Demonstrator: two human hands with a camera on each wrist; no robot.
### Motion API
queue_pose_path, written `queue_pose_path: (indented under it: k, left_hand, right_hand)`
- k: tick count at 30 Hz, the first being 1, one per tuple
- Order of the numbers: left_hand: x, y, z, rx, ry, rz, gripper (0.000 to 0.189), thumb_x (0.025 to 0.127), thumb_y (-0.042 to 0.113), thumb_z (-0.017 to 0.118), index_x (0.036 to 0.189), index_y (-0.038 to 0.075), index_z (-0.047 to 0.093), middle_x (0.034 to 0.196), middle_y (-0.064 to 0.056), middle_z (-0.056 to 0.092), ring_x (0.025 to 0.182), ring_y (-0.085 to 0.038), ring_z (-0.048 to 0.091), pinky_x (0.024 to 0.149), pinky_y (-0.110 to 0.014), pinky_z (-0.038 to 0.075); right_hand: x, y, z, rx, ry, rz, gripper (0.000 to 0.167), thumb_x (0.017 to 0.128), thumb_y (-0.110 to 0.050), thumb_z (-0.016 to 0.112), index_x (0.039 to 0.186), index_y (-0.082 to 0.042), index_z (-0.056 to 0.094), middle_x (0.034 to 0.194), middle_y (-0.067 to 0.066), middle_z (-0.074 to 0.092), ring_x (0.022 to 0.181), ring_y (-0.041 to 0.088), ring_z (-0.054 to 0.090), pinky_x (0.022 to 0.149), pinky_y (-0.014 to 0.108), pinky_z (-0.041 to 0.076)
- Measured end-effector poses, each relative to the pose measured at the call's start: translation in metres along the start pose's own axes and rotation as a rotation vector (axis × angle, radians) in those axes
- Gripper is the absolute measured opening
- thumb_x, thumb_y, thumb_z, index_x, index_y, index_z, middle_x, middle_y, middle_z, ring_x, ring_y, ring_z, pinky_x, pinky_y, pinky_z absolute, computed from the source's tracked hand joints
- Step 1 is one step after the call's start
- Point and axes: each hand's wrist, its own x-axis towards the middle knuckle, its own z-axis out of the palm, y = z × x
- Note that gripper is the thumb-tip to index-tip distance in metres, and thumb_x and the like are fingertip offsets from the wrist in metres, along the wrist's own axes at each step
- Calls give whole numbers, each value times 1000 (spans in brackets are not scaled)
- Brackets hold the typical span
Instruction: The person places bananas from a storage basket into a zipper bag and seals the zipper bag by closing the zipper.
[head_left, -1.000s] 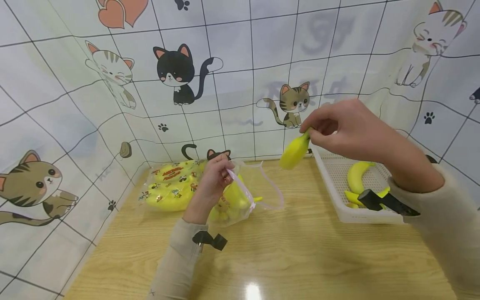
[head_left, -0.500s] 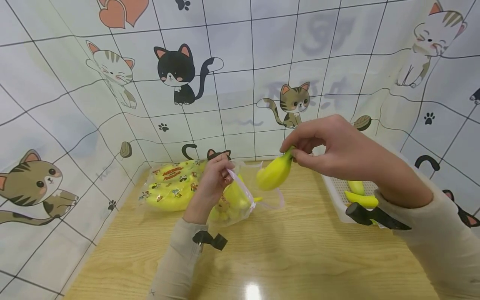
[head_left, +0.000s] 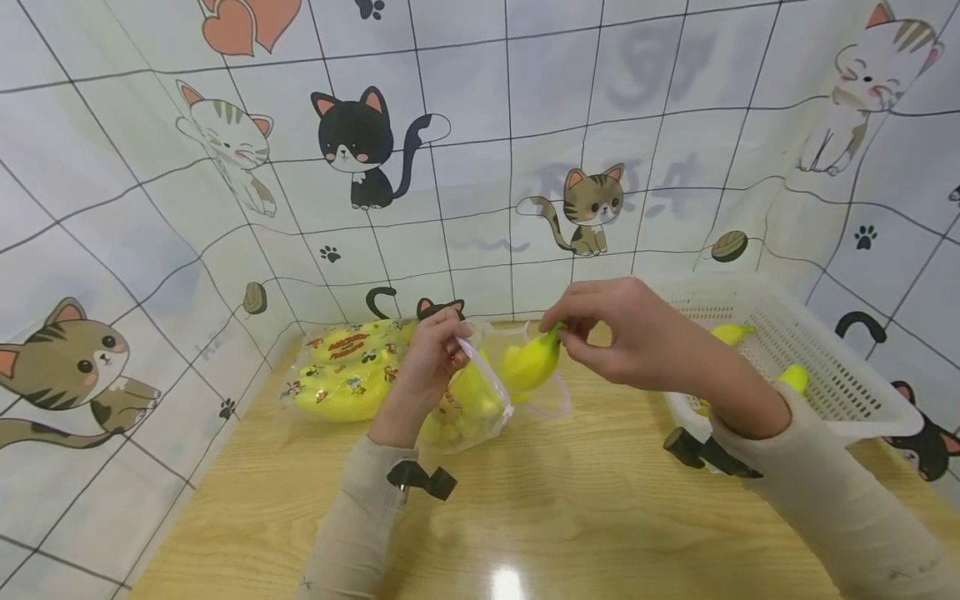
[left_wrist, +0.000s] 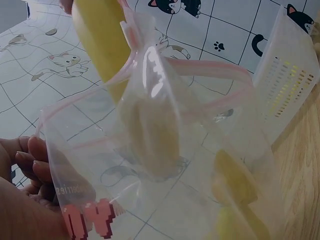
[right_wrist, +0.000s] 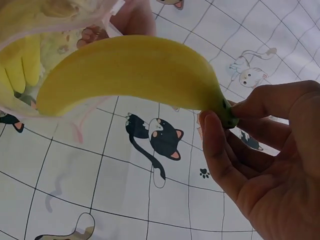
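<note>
The right hand [head_left: 626, 337] pinched a banana [head_left: 531, 364] by its green stem, while the left hand [head_left: 431, 350] gripped a clear bag [head_left: 491, 380] at its pink rim. Within the last second the banana had moved from near the white basket [head_left: 843, 367] to the bag's mouth, so carrying this piece seemed nearly done. Yellow pieces [right_wrist: 16, 70] showed inside the bag, other bananas [head_left: 731, 333] lay in the basket, and a printed bag [head_left: 347, 375] rested on the worktop [head_left: 600, 517].
</note>
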Motion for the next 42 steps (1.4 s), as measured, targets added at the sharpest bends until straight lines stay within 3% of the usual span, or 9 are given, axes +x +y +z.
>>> queue_pose_path:
  k: [11,23,33,42]
  left_hand:
    - [2,-1,-1,-1,-4,-12,36,93,-3,53,66,14,37,63,5,31,51,-9,33,50,-21,34]
    - [-1,0,0,24,-3,1,35,93,-2,53,66,15,39,61,5,32,50,-9,36,51,-21,34]
    - [1,-2,0,26,-2,-7,33,92,-2,53,66,15,41,61,5,34,51,-9,36,52,-21,35]
    - [1,-2,1,31,-10,-1,34,92,-2,53,66,15,40,61,5,33,52,-9,35,51,-21,35]
  right_hand:
    - [-2,11,40,-122,53,-92,22,86,6,66,100,-8,75,93,-1,71,69,3,56,60,20,48]
    - [1,22,81,-260,52,-100,18,87,4,71,103,-2,76,93,6,69,74,14,63,66,23,56]
    - [3,19,105,-406,49,-64,14,90,0,73,104,-1,75,90,9,67,73,17,59,64,24,54]
    - [6,20,119,-360,61,-61,11,90,1,72,99,-5,75,88,6,69,73,17,63,66,26,55]
